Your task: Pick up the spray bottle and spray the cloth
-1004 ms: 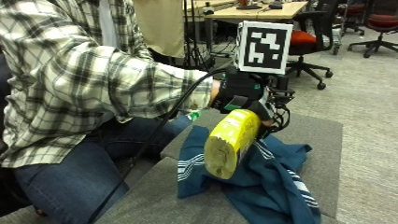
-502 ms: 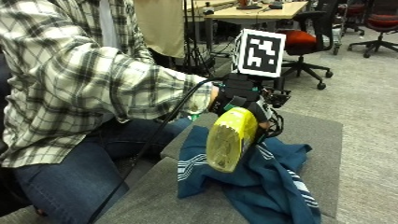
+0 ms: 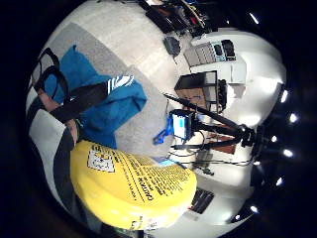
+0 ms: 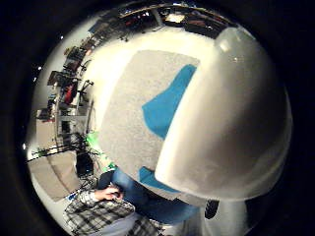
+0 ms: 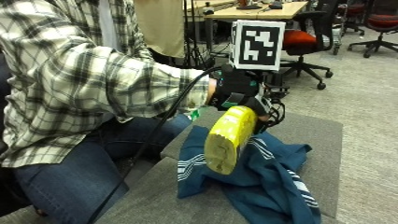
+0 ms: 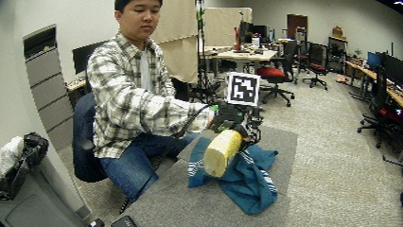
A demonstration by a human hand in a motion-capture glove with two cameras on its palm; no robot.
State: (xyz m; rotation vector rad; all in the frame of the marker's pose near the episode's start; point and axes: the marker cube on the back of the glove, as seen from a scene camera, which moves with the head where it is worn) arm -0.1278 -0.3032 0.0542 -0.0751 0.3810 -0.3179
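**Bottle up over the cloth**

We see the yellow spray bottle (image 5: 229, 139) held tilted above the blue cloth (image 5: 267, 179), gloved right hand (image 5: 239, 89) wrapped round its top. The cloth lies crumpled on the grey table (image 5: 317, 135).

Outside views face the seated person across the grey tabletop (image 5: 311, 135); palm views look down, sharing the blue cloth (image 5: 267, 182).

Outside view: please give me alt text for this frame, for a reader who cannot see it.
A person's gloved right hand holds a yellow spray bottle tilted in the air above a crumpled blue cloth with white stripes, which lies on a grey table. The person, in a plaid shirt and jeans, sits beside the table.
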